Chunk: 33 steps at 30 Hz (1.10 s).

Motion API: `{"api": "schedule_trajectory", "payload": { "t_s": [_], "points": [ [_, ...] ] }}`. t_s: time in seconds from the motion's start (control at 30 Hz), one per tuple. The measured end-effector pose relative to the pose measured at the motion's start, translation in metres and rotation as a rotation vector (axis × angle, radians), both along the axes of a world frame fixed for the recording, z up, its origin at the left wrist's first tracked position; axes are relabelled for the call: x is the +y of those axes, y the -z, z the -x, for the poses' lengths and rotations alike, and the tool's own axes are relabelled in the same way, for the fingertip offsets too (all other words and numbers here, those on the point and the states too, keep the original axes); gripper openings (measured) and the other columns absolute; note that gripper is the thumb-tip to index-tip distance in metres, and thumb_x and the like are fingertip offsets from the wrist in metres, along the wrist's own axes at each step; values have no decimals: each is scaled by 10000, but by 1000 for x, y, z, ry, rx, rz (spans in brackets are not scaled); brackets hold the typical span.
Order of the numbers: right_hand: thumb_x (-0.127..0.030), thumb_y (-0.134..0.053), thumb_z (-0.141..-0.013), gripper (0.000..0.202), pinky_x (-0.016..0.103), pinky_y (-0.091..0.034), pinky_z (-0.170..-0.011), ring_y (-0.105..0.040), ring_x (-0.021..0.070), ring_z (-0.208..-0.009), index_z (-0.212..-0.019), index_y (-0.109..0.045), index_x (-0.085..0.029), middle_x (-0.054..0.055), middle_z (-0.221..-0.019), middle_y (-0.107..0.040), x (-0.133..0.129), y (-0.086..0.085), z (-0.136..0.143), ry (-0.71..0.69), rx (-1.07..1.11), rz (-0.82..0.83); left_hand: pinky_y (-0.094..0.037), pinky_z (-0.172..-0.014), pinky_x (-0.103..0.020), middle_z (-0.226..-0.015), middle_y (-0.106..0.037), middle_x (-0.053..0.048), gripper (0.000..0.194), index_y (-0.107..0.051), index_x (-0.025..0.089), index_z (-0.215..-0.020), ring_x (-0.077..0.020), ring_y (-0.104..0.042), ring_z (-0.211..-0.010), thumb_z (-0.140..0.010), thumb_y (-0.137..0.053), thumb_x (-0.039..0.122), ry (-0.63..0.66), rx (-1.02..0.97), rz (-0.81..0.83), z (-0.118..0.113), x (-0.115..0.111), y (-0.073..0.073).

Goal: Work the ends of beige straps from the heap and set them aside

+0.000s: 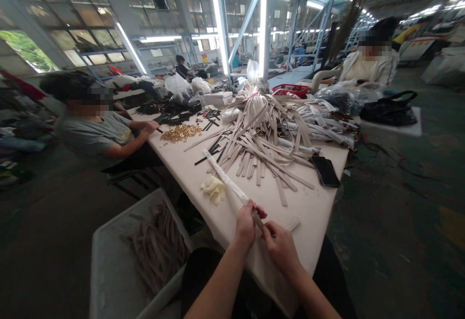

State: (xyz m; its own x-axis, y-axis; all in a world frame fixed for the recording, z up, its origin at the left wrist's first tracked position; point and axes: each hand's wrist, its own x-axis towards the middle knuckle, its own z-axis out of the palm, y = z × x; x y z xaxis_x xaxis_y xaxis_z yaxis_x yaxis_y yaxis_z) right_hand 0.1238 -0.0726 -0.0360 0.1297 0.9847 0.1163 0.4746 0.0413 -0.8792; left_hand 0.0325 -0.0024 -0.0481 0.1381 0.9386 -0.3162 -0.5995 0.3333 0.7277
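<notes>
Near the front edge of the table, my left hand (247, 222) is closed around a flat beige strap (258, 220). A white, wrapped-looking length (225, 177) runs from that hand up and to the left over the tabletop; whether it is one piece with the strap I cannot tell. Thumb and fingers of my right hand (280, 244) pinch the strap just below the left hand. Past the right hand, a pale strip end (292, 223) shows on the table, partly hidden by the hand. A crumpled pale-yellow piece (213, 189) lies left of the white length.
A large heap of beige straps (261, 115) covers the table's middle. Gold rings (180, 133) lie left, a dark phone (326, 171) right. A plastic bin (103, 241) with straps stands at lower left. Co-workers sit left (90, 135) and far right (374, 67).
</notes>
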Motion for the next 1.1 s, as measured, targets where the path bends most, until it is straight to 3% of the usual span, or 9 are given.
{"api": "schedule_trajectory", "payload": {
  "t_s": [0.2,0.37,0.53,0.63,0.77,0.93,1.1],
  "points": [
    [-348,-439,-964,301,289,-480,-754,-699,238,-868,-948,-706,-211,84,-987,-751,18,-6,-6,40,-31,-41,-475,-625,-278,-697,-651,-39,391,-533,166,-723,-159,-613,-624,-756,-745,493,102,32,-3,-2,7,2],
    [-329,-470,-943,293,270,-436,-637,-667,218,-697,-787,-689,-213,51,-744,-725,24,-1,-15,-35,-185,31,-519,-722,-353,-784,-705,-83,379,-540,170,-765,-225,-683,-724,-780,-713,507,68,-8,-83,8,28,-2],
    [-299,-450,-959,286,267,-432,-681,-687,217,-759,-883,-708,-202,75,-845,-745,43,3,-16,-10,-226,-7,-521,-695,-320,-799,-713,-99,378,-563,156,-764,-213,-684,-728,-772,-738,491,147,3,-78,-3,31,11],
    [-292,-487,-938,243,268,-436,-702,-690,218,-794,-962,-713,-208,73,-903,-751,51,0,-21,6,-217,-35,-530,-740,-343,-839,-716,-105,368,-583,148,-793,-220,-692,-761,-779,-740,481,127,-14,-98,-2,42,8],
    [-312,-460,-947,298,265,-414,-621,-657,201,-659,-816,-709,-214,45,-735,-726,51,2,-28,11,-194,-10,-533,-790,-382,-873,-719,-110,368,-604,141,-850,-241,-705,-807,-801,-718,487,94,-33,-128,3,56,3],
    [-326,-452,-939,311,269,-424,-639,-666,208,-693,-834,-720,-207,56,-788,-740,56,12,-23,46,-88,-64,-526,-696,-321,-804,-722,-101,388,-608,141,-781,-205,-684,-699,-746,-755,498,99,39,-81,-6,51,18],
    [-398,-477,-934,332,288,-467,-690,-679,232,-744,-916,-745,-202,70,-859,-757,63,22,-18,57,75,-69,-529,-781,-336,-846,-734,-125,381,-663,128,-777,-221,-691,-782,-750,-748,498,140,48,-135,-7,46,20]
  ]
}}
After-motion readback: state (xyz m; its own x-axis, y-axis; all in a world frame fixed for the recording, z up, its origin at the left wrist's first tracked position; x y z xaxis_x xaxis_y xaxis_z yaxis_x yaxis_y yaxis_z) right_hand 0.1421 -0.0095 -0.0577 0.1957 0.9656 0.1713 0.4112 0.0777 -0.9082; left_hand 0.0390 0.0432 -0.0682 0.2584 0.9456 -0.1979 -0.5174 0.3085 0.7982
